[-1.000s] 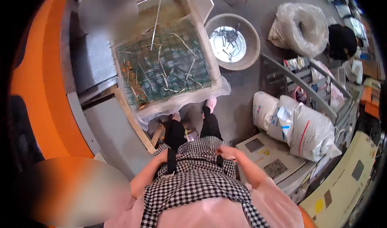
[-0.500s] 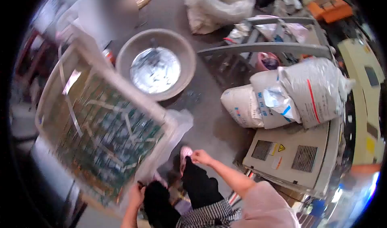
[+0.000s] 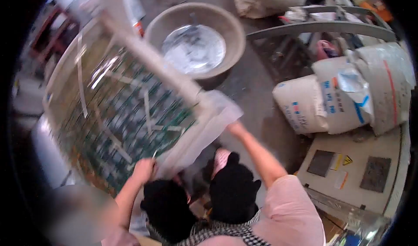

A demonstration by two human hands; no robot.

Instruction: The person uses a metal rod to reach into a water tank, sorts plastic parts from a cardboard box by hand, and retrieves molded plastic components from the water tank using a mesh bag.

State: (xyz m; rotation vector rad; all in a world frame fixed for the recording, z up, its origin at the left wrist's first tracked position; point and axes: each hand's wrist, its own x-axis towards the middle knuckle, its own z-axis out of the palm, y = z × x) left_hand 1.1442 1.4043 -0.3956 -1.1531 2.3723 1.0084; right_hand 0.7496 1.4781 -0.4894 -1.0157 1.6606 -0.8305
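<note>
A large pale tub [image 3: 167, 78] lined with plastic film stands at the left, with green netting [image 3: 130, 111] and several pale strips across it. My left hand [image 3: 145, 170] is closed at the tub's near edge; a thin pale thing shows at its fingertips, too small to name. At the tub's right corner, my right hand [image 3: 235, 128] touches the plastic film [image 3: 220, 115], its fingers partly hidden and blurred. Just behind the tub sits a round basin [image 3: 237, 32] with shiny contents that I cannot make out.
Several filled white sacks [image 3: 300, 104] lie at the right on a beige cabinet [image 3: 335, 146] with vents. A grey metal frame [image 3: 322, 27] stands behind them. A big plastic bag [image 3: 270, 0] is at the top. My feet are on the grey floor.
The view has swung right and closer to the tub. My hands have moved from my waist to the tub's near edge and right corner, and I am bending lower.
</note>
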